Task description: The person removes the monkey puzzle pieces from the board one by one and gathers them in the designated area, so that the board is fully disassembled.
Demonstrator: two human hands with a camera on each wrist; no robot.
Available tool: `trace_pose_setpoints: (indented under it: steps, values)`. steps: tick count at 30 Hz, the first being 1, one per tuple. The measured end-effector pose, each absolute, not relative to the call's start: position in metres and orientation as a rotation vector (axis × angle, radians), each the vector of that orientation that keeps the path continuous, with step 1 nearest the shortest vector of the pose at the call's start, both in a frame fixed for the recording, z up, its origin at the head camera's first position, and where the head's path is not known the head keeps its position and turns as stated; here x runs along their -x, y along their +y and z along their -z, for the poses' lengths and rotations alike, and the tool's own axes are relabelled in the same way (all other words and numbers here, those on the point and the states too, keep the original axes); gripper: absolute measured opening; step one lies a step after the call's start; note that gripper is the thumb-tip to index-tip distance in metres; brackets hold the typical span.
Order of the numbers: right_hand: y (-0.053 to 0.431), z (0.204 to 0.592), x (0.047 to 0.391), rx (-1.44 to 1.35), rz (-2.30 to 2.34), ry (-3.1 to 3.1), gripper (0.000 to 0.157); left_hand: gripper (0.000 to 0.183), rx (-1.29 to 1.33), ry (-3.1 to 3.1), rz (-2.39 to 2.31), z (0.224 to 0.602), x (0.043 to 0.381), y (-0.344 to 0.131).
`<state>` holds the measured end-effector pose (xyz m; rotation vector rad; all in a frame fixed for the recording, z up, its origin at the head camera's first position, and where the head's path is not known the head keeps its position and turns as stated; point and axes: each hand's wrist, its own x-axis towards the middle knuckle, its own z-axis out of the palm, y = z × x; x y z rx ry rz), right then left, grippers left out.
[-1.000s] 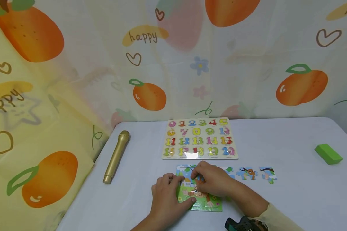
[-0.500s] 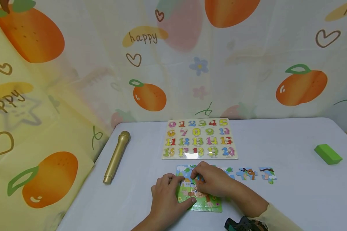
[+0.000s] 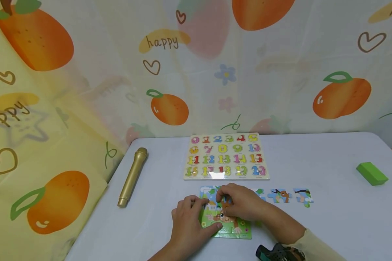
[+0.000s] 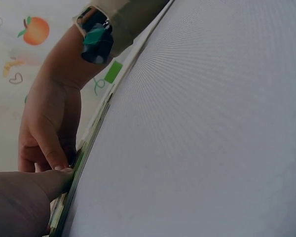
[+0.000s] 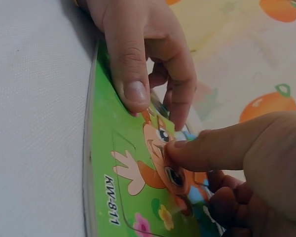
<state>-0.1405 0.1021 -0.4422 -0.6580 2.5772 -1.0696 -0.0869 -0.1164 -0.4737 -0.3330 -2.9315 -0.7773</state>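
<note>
A jigsaw puzzle board (image 3: 227, 232) with a brown cartoon animal on green lies flat on the white table near the front. My left hand (image 3: 187, 224) rests along its left side, thumb and index spread over the board. In the right wrist view, that thumb presses close to the board's near edge. With curled fingers and thumb, my right hand (image 3: 243, 203) pinches a jigsaw piece (image 5: 157, 140) at the animal's face. Those fingers partly cover the piece's edges. Loose jigsaw pieces (image 3: 280, 196) lie in a row right of the board, some partly behind my right hand.
Behind the jigsaw stands out a number board (image 3: 226, 156) lying flat. A gold microphone-shaped object (image 3: 133, 177) lies at left, a green block (image 3: 372, 173) at far right. A fruit-printed curtain (image 3: 196, 72) closes off the table's back edge and left side.
</note>
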Motion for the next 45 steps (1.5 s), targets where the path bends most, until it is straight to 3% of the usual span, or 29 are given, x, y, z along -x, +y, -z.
trace_pose_setpoints:
  steps: [6,23,37,45]
  values:
    - [0.101,0.442,0.141,0.582,1.110,2.584,0.039,0.068,0.337,-2.934,0.775,0.474,0.087,-0.117]
    - [0.109,0.441,0.143,0.662,1.115,2.560,0.034,0.069,0.329,-2.934,0.767,0.474,0.088,-0.116]
    - [0.111,0.437,0.141,0.697,1.248,2.443,0.014,0.071,0.325,-2.951,0.764,0.475,0.087,-0.116]
    - [0.116,0.433,0.145,0.732,1.236,2.442,0.011,0.070,0.341,-2.937,0.771,0.475,0.086,-0.118]
